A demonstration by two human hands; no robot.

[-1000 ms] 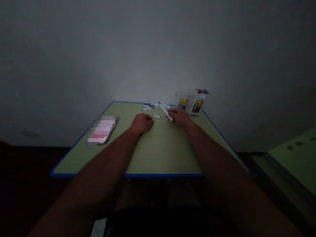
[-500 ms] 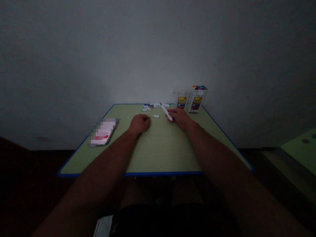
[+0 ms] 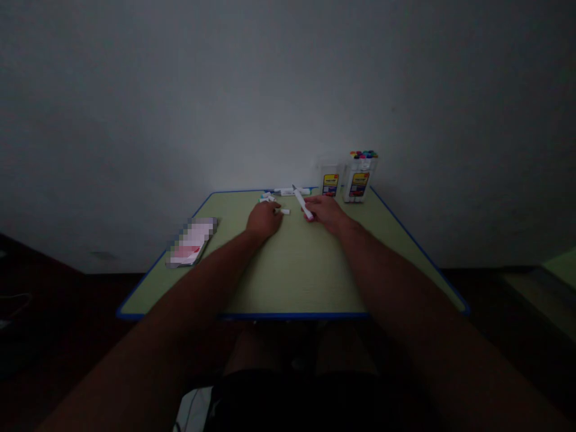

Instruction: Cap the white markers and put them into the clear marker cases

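My right hand (image 3: 326,211) grips a white marker (image 3: 302,202) with a pink end; its dark tip is bare and points up toward the wall. My left hand (image 3: 265,219) has its fingers closed at the near end of a small white marker cap (image 3: 285,211) on the table. The fingers cover the cap's yellow end. Just beyond this hand lie several other caps (image 3: 269,197), partly hidden by it. Behind them, uncapped white markers (image 3: 288,192) rest along the table's far edge.
Two clear plastic cases stand at the back right: one see-through case (image 3: 330,180) and one case packed with colourful markers (image 3: 360,180). A phone-like flat object (image 3: 192,241), partly blurred, lies at the left. The green table (image 3: 297,276) has a blue edge and meets the wall.
My left hand has moved right and slightly forward, reaching the cap with the yellow end. My right hand keeps the marker in nearly the same place. The view has shifted slightly.
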